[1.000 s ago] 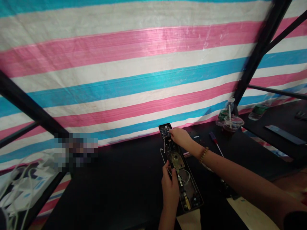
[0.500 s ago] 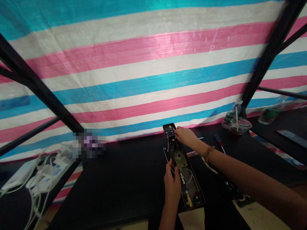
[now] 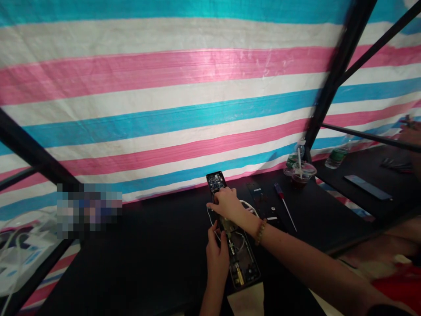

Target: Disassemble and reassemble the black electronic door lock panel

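Both hands sit close together on an opened electronic door-lock panel [image 3: 241, 265] at six o'clock on the black tabletop [image 3: 131, 267], the left hand [image 3: 217, 259] gripping its side, the right hand [image 3: 226, 204] over the circuit board [image 3: 215, 181], where a slip could snag the loose white wire [image 3: 209, 218] and tear it free.

The left hand [image 3: 217, 259] grips the long black smart-lock panel [image 3: 242, 267] at its edge, while the right hand [image 3: 226, 205] lies across it just below its circuit board [image 3: 215, 181]. Beyond the right hand lie a red-and-blue-handled screwdriver [image 3: 279, 191] and, farther right, a plastic cup with a straw [image 3: 301, 172].
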`<state>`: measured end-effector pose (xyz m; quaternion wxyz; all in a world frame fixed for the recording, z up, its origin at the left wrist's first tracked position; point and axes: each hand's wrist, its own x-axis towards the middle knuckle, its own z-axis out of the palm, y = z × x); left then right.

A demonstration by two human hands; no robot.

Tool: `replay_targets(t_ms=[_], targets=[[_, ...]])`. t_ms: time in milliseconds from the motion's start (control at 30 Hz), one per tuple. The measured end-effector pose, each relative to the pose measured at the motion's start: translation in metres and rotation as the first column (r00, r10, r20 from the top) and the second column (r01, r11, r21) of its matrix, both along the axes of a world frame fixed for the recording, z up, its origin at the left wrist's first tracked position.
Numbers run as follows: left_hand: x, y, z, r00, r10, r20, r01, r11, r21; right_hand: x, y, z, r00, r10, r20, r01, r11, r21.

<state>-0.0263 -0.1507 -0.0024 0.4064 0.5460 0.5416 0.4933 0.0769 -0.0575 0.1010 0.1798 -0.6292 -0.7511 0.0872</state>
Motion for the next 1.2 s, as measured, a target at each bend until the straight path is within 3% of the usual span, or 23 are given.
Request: replay_targets(t_ms=[167, 400, 833, 1200], targets=[[0.001, 0.000, -0.002, 1.000, -0.003, 0.010, 0.003, 1.000, -0.017, 0.002, 0.014, -0.002, 0.997, -0.024, -0.072, 0.019, 0.997, -0.070], [0.001, -0.001, -0.002, 0.999, -0.022, 0.034, 0.021, 1.000, 0.016, 0.031, 0.024, -0.004, 0.974, 0.116, -0.192, -0.145, 0.979, -0.144], [0.002, -0.002, -0.002, 1.000, -0.001, 0.031, 0.001, 1.000, 0.027, 0.017, 0.014, -0.014, 0.995, 0.091, -0.041, -0.094, 0.993, -0.074], [0.001, -0.001, -0.002, 1.000, -0.008, 0.024, 0.008, 1.000, 0.024, 0.022, 0.017, -0.023, 0.992, 0.118, -0.043, -0.119, 0.992, -0.030]])
